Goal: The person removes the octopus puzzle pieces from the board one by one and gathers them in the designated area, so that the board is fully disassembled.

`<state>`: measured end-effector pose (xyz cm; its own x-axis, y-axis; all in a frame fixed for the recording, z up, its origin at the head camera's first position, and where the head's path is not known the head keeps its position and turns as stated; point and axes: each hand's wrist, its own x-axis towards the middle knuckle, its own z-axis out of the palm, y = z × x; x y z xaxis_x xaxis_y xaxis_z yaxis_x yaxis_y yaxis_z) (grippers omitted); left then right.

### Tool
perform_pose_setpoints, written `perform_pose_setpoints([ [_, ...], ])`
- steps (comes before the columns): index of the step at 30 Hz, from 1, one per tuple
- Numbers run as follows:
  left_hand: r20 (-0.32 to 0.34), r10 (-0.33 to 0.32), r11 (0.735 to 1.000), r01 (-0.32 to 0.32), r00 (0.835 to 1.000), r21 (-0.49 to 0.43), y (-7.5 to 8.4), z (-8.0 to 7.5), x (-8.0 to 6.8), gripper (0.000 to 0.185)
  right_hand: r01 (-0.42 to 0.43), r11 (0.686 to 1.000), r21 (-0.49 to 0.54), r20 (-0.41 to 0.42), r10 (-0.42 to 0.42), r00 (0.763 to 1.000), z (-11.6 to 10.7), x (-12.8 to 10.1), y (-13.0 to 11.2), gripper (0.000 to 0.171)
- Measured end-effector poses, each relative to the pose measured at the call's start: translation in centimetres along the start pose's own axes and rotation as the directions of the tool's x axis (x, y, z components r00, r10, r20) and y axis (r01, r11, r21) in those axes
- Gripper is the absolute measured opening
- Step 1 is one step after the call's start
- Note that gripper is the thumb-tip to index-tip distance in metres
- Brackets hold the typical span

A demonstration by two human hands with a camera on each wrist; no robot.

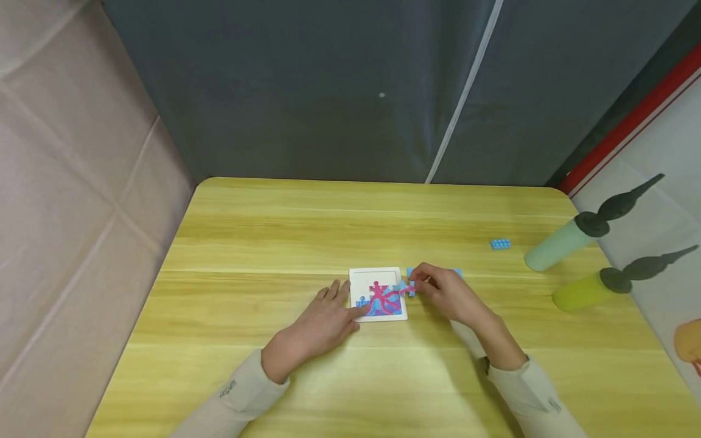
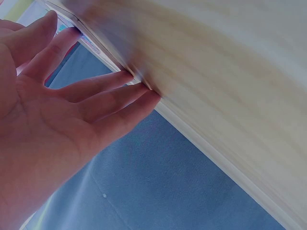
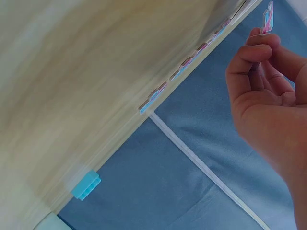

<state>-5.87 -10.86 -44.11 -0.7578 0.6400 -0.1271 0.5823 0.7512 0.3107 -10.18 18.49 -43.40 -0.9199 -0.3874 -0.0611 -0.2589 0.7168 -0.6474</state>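
Puzzle piece [image 3: 266, 18] pinched, wrist view only

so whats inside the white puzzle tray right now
The white puzzle tray holds pink and blue pieces along its near part; the far part is bare white. The left hand covers the near left corner, so that spot cannot be seen. The right hand pinches a puzzle piece at the right edge.

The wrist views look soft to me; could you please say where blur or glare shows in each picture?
Left wrist: the table is smeared with blur, the left hand fairly sharp. Right wrist: the tabletop is blurred likewise, the right hand clearer. Head: sharp, with a pale sheen on the table near the sleeves.
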Motion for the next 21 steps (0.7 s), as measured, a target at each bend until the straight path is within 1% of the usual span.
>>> perform_pose_setpoints([
  [8,-0.006,0.004,1.000,-0.004,1.000,-0.005,0.01,0.01,-0.10,0.039,-0.013,1.000,-0.002,0.005,0.013,1.000,-0.17,-0.32,0.26,0.011],
  [14,-0.010,0.004,1.000,-0.004,1.000,-0.005,0.01,-0.02,-0.07,0.039,0.003,1.000,-0.020,-0.012,-0.003,1.000,-0.37,-0.64,0.60,0.012],
  [21,-0.011,-0.001,1.000,0.001,1.000,-0.014,0.03,0.15,0.08,0.038,0.006,0.999,-0.034,0.002,-0.006,1.000,-0.52,-0.79,1.03,0.012],
])
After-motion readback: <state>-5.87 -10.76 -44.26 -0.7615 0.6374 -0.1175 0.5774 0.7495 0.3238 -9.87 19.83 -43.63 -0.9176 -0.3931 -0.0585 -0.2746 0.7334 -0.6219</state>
